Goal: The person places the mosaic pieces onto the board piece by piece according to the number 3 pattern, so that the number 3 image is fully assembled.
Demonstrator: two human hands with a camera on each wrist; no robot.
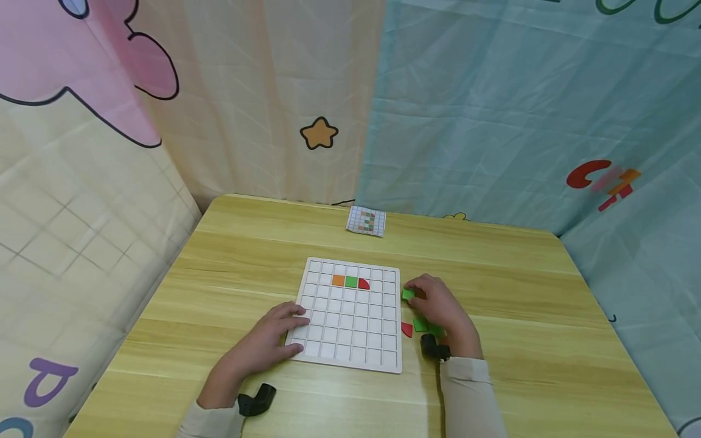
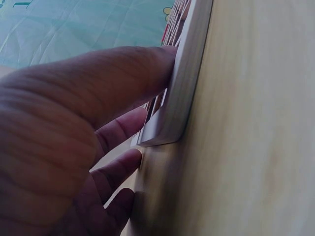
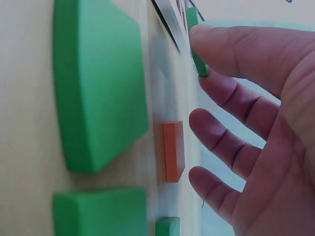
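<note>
A white gridded board (image 1: pixel 345 340) lies on the table. In one of its upper rows sit an orange square tile (image 1: pixel 338 280), a green square tile (image 1: pixel 351 281) and a red rounded tile (image 1: pixel 364 283), side by side. My left hand (image 1: pixel 265 340) rests at the board's lower left edge, thumb and fingertips on the rim with fingers spread. Just beyond the right edge, my right hand (image 1: pixel 440 307) pinches another green tile (image 3: pixel 198 59) between thumb and index finger, its other fingers loose. Beneath that hand lie loose pieces, partly hidden: a red tile (image 1: pixel 407 330), green tiles (image 1: pixel 420 325) and an orange tile (image 3: pixel 173 152).
A small printed sheet (image 1: pixel 366 221) with a coloured grid pattern lies at the back of the wooden table (image 1: pixel 263 237). Curtains (image 1: pixel 465 109) hang behind and beside it. Each wrist carries a black camera mount (image 1: pixel 257 400).
</note>
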